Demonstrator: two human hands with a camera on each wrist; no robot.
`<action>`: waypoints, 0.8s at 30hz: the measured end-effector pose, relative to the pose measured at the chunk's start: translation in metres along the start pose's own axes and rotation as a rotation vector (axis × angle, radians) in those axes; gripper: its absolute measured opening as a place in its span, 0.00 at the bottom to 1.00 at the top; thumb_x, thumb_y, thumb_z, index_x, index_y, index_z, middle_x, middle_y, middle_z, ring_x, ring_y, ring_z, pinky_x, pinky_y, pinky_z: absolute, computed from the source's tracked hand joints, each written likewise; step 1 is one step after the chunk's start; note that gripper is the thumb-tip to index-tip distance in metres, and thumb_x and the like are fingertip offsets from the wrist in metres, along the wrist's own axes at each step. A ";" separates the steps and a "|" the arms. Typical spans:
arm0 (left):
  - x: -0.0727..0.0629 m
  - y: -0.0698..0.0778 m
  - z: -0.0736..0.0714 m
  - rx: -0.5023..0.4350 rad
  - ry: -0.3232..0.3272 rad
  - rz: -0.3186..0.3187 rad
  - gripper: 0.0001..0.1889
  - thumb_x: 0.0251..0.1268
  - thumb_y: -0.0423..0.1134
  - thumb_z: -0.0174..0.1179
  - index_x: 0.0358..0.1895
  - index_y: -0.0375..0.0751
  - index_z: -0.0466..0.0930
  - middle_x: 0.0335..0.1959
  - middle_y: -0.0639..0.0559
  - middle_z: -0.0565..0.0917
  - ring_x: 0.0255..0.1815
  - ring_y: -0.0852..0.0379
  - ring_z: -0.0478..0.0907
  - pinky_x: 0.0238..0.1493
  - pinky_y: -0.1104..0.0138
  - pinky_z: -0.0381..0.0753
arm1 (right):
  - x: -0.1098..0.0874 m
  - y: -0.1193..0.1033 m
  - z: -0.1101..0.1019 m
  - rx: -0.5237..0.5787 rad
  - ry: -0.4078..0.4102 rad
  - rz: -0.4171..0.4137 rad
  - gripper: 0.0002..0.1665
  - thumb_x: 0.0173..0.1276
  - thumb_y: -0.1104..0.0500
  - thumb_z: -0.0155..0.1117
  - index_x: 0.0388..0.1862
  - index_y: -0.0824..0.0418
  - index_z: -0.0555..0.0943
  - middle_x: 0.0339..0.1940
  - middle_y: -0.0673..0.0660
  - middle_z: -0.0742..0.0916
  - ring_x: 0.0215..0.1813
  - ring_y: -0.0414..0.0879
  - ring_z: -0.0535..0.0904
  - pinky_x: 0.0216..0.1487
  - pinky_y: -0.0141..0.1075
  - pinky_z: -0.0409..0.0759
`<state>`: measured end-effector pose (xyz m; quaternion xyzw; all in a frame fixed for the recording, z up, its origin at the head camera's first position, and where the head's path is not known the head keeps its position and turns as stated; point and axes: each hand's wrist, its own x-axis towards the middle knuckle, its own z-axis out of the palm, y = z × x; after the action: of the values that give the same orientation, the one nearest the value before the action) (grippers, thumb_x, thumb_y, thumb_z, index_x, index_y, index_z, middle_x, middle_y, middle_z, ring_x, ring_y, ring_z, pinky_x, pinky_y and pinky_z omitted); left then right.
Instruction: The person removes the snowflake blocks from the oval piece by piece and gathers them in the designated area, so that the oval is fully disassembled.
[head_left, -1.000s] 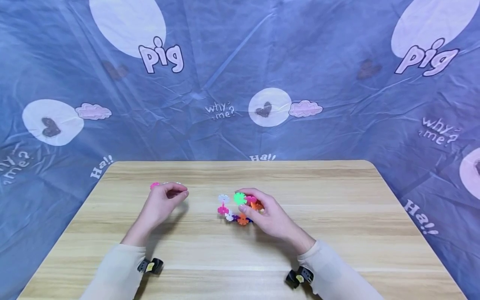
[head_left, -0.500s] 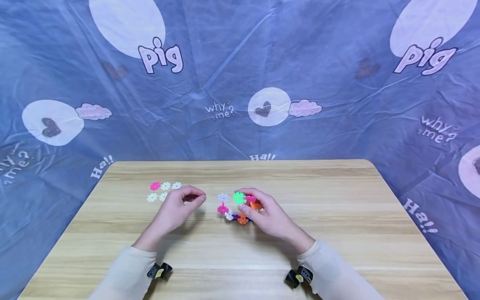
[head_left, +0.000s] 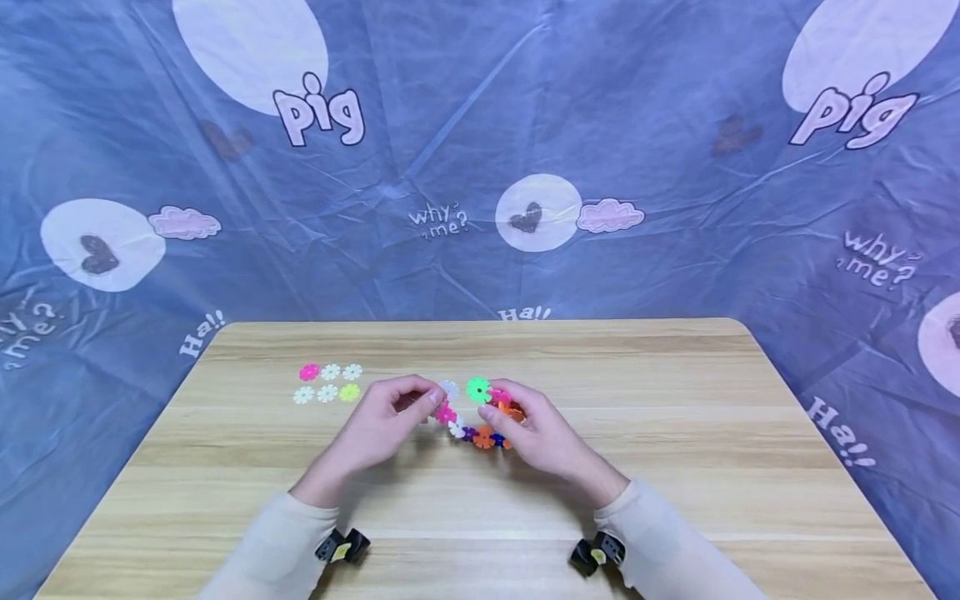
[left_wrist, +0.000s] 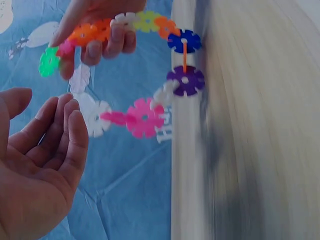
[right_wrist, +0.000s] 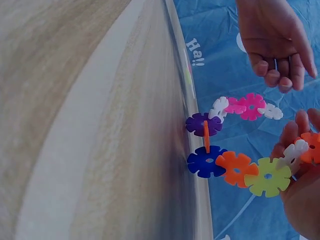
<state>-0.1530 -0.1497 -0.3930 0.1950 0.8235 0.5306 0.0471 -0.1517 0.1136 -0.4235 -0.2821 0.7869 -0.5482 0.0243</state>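
A curved chain of interlocking snowflake discs (head_left: 483, 437), in green, pink, orange, yellow, blue, purple and white, hangs above the table. My right hand (head_left: 543, 425) grips it near its green end, fingers curled behind the orange and white discs (right_wrist: 295, 152). At the opposite end a white disc (left_wrist: 95, 117) juts out beside a pink disc (left_wrist: 145, 118). My left hand (head_left: 390, 417) is by that end, its fingers loosely bent. In the left wrist view its thumb stands apart from the fingers (left_wrist: 75, 145), with nothing seen between them. Whether the fingertips touch the white disc I cannot tell.
Several loose snowflake discs lie flat in two rows on the wooden table (head_left: 225, 467) at the left: a pink disc (head_left: 309, 372), white discs (head_left: 327, 392) and a yellow disc (head_left: 349, 392). A blue printed cloth (head_left: 420, 150) hangs behind the table.
My left hand has moved right, from over the loose discs to the chain's white end, uncovering the rows on the table. My right hand stays almost in place with the chain.
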 end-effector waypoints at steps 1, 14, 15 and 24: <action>0.001 0.001 0.002 -0.006 -0.001 0.000 0.13 0.82 0.38 0.61 0.54 0.30 0.87 0.41 0.36 0.90 0.36 0.61 0.84 0.40 0.64 0.87 | 0.000 0.000 0.000 0.000 -0.001 -0.005 0.19 0.83 0.60 0.62 0.68 0.63 0.82 0.57 0.66 0.90 0.52 0.42 0.87 0.58 0.41 0.89; 0.012 0.013 0.020 -0.140 -0.023 -0.018 0.13 0.83 0.36 0.59 0.49 0.27 0.86 0.38 0.30 0.87 0.36 0.43 0.86 0.43 0.60 0.90 | 0.002 0.002 -0.001 -0.013 -0.048 -0.019 0.15 0.84 0.60 0.60 0.62 0.65 0.83 0.52 0.65 0.90 0.52 0.42 0.86 0.61 0.38 0.86; 0.012 0.014 0.021 -0.142 -0.029 -0.020 0.12 0.83 0.36 0.59 0.49 0.27 0.86 0.38 0.30 0.86 0.36 0.44 0.85 0.42 0.60 0.90 | 0.002 0.001 -0.001 -0.014 -0.052 -0.014 0.15 0.84 0.60 0.61 0.61 0.65 0.84 0.52 0.65 0.90 0.51 0.42 0.86 0.61 0.38 0.86; 0.015 0.017 0.024 -0.182 -0.029 -0.066 0.11 0.80 0.32 0.59 0.48 0.23 0.85 0.33 0.45 0.86 0.32 0.56 0.82 0.37 0.67 0.87 | 0.002 0.002 -0.004 -0.016 -0.068 0.043 0.22 0.83 0.55 0.64 0.71 0.59 0.80 0.57 0.59 0.90 0.57 0.45 0.87 0.64 0.40 0.86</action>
<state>-0.1558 -0.1177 -0.3858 0.1704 0.7773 0.5983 0.0940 -0.1555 0.1166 -0.4230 -0.2837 0.7959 -0.5314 0.0607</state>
